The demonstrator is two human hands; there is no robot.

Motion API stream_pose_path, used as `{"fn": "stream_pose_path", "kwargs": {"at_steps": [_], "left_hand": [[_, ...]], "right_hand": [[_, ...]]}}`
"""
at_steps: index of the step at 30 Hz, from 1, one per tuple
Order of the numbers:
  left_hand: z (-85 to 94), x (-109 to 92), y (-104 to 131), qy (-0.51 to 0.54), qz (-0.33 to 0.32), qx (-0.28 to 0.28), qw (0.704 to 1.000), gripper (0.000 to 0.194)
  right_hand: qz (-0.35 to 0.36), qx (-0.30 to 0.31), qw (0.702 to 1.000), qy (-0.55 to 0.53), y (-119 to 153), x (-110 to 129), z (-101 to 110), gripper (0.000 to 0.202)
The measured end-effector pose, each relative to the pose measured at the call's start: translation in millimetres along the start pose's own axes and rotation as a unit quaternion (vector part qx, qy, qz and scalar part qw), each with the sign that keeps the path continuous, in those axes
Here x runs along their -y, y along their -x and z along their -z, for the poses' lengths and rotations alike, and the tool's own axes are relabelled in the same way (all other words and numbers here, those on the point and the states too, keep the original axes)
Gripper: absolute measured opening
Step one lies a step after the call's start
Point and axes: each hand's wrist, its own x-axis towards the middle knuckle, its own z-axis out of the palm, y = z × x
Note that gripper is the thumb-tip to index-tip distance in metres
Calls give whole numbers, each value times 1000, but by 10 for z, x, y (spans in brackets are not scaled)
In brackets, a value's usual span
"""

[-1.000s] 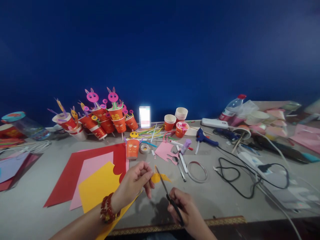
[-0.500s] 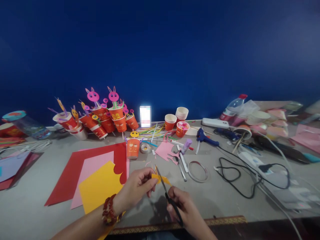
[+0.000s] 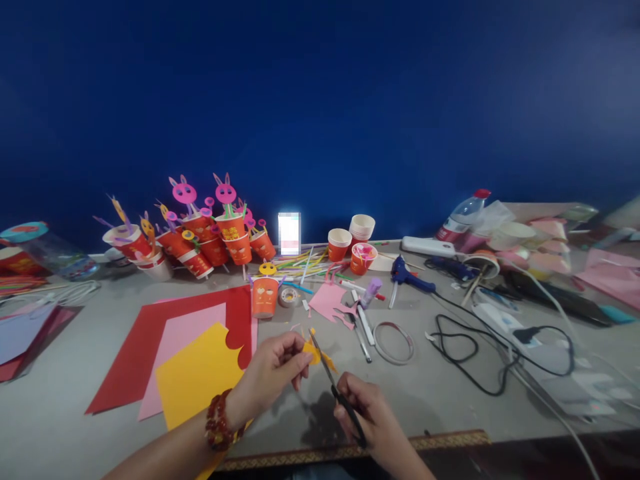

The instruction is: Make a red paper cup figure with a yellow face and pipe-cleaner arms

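My left hand point(image 3: 280, 367), with a red bead bracelet point(image 3: 218, 421) at the wrist, pinches a small piece of yellow paper point(image 3: 313, 355) between thumb and fingers. In my right hand point(image 3: 367, 407) is a pair of black-handled scissors point(image 3: 327, 370), its blades lying across that yellow piece. Left of my hands, a large yellow sheet point(image 3: 197, 373) with scalloped cut-outs lies over a pink sheet point(image 3: 173, 347) and a red sheet point(image 3: 127, 353). An orange paper cup point(image 3: 264, 298) with a yellow smiling face on top stands just beyond my left hand, beside a roll of tape point(image 3: 289, 297).
Decorated cups point(image 3: 233, 240) cluster at the back left. Colored sticks point(image 3: 305, 267) and stacked cups point(image 3: 340, 245) lie along the wall. To the right are a pink paper scrap point(image 3: 330, 300), a glue gun point(image 3: 410, 275), a tape ring point(image 3: 393, 343), a black cord point(image 3: 475, 387) and a bottle point(image 3: 463, 217).
The yellow piece has shifted and turned slightly between the scissor blades, and its right part looks smaller. Both hands stay in nearly the same place.
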Motion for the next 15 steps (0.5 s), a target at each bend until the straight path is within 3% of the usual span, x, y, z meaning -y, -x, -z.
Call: {"fn": "stream_pose_path", "kwargs": {"at_steps": [9, 15], "left_hand": [[65, -19, -18, -67, -28, 24, 997, 32], [67, 36, -35, -6, -5, 42, 999, 34]], "right_hand": [[-2, -19, 999, 49, -15, 17, 119, 54], [-16, -28, 998, -53, -6, 87, 95, 56]]}}
